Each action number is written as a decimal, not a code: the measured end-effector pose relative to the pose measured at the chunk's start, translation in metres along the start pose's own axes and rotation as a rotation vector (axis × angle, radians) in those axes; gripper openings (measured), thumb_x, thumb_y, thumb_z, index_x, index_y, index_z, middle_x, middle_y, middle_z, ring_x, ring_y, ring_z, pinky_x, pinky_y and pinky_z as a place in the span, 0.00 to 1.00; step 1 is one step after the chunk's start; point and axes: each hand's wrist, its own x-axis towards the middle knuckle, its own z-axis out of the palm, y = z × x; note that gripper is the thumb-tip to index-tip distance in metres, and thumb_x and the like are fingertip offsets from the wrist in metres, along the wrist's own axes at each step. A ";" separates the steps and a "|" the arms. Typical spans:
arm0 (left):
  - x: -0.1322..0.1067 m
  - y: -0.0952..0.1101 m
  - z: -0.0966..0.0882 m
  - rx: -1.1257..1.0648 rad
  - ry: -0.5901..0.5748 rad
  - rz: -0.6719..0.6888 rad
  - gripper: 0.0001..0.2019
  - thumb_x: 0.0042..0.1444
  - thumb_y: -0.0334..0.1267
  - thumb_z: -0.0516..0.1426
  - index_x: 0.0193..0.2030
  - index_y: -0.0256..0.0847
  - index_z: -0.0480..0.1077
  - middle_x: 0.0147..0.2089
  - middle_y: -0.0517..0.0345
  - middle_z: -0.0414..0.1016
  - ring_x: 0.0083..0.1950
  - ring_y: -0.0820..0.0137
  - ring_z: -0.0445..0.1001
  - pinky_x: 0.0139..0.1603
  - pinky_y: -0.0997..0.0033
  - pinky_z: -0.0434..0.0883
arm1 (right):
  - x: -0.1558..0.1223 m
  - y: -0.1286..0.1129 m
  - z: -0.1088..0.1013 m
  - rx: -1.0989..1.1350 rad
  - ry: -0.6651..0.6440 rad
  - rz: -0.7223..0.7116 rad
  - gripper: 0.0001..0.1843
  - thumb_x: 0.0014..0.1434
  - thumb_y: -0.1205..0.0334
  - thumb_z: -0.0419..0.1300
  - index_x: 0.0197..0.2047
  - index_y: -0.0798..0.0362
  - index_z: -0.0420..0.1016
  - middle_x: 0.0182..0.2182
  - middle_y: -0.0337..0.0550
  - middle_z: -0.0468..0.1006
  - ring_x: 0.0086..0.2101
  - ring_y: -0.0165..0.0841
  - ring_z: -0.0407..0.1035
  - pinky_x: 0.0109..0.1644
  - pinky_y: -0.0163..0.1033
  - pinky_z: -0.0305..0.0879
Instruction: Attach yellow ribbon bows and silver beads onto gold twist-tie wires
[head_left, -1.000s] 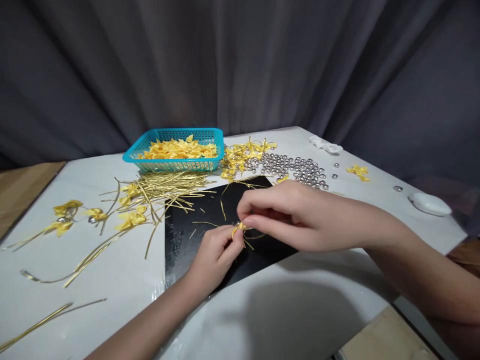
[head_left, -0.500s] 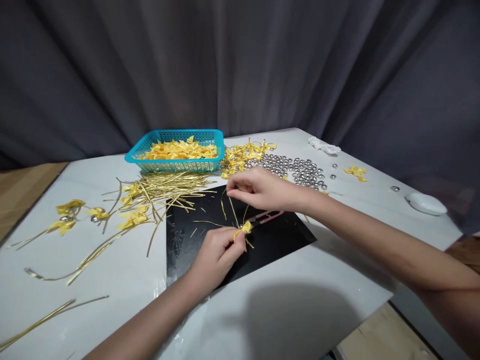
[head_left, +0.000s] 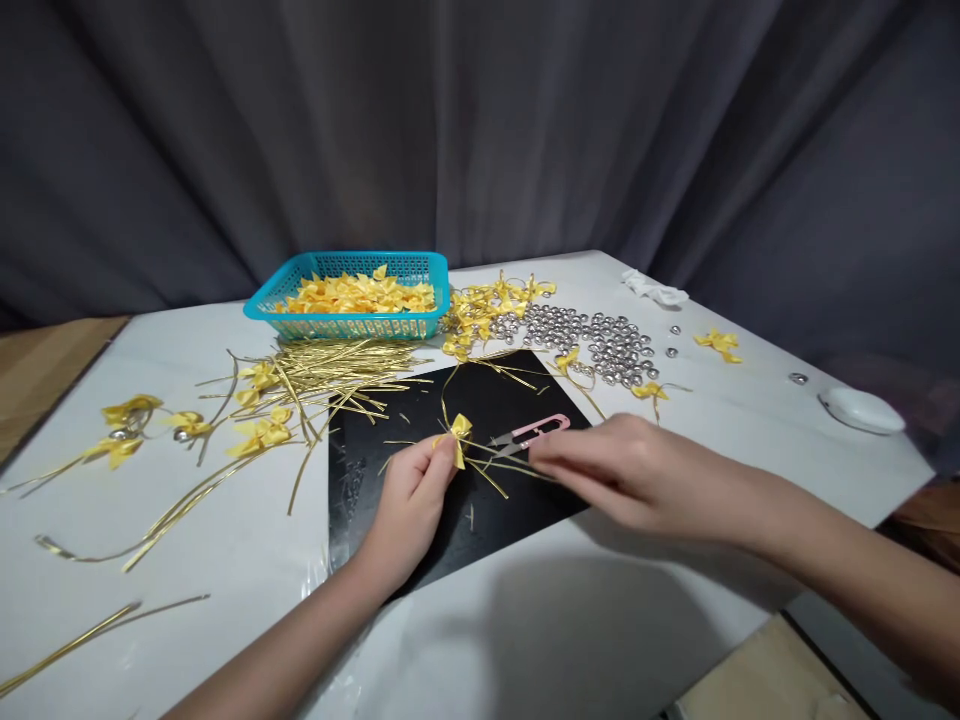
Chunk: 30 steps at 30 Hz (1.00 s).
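My left hand (head_left: 412, 490) pinches a yellow ribbon bow (head_left: 461, 432) above the black mat. Thin gold twist ties (head_left: 491, 484) stick out from the bow, mostly to the right. My right hand (head_left: 622, 470) is closed, slightly blurred, with a gold strand (head_left: 517, 464) running from the bow to its fingertips. Just beyond those fingers, pink-handled thread snips (head_left: 551, 424) lie on the black mat (head_left: 420, 545), blades toward the bow.
Behind the mat are a blue basket (head_left: 259, 312) of yellow bows, a pile of gold ties (head_left: 337, 368) and many silver beads (head_left: 615, 345). Finished-looking bows with ties (head_left: 262, 435) lie left. A white dish (head_left: 861, 411) and white cloth (head_left: 652, 288) are right.
My right hand has swung down and to the right, drawing the gold strand sideways from the bow. My left hand has shifted slightly left with the bow. The snips now show more fully.
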 end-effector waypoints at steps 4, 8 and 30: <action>-0.001 0.003 0.001 0.007 -0.004 0.007 0.18 0.58 0.45 0.45 0.20 0.43 0.48 0.20 0.67 0.44 0.22 0.76 0.44 0.21 0.73 0.47 | 0.000 -0.017 0.010 -0.178 -0.293 -0.016 0.11 0.53 0.78 0.48 0.33 0.58 0.69 0.17 0.38 0.67 0.17 0.24 0.54 0.21 0.31 0.43; -0.002 0.005 0.001 0.037 -0.014 0.030 0.18 0.58 0.44 0.44 0.19 0.43 0.47 0.20 0.67 0.44 0.22 0.76 0.44 0.21 0.73 0.47 | 0.004 -0.031 0.011 -0.226 -0.415 -0.134 0.11 0.50 0.80 0.49 0.32 0.58 0.66 0.19 0.37 0.68 0.17 0.24 0.53 0.21 0.31 0.42; -0.006 0.010 0.002 0.106 -0.322 0.169 0.17 0.51 0.36 0.49 0.15 0.42 0.48 0.17 0.66 0.47 0.21 0.75 0.48 0.23 0.72 0.48 | 0.067 0.027 0.004 -0.026 0.043 -0.127 0.09 0.60 0.68 0.51 0.34 0.59 0.71 0.17 0.33 0.62 0.18 0.21 0.53 0.26 0.27 0.49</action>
